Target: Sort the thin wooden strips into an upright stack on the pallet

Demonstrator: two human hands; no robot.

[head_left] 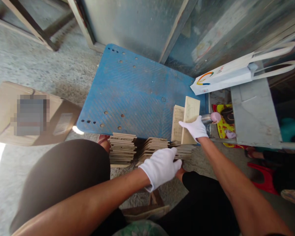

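Note:
Both my hands wear white gloves. My right hand [195, 128] grips an upright wooden board [190, 114] that leans beside a second upright board [177, 122] on the blue plastic pallet [135, 88]. My left hand [161, 166] reaches over the low stacks of thin wooden boards [152, 148] at the pallet's near edge, its fingers closed around the edge of a board there. Another stack [122, 147] lies further left.
A cardboard box [27, 114] lies on the concrete floor at left. A white paper bag [226, 77] rests at the pallet's far right corner, beside a grey metal panel [253, 111]. A red stool [264, 178] sits right. Metal wall panels stand behind.

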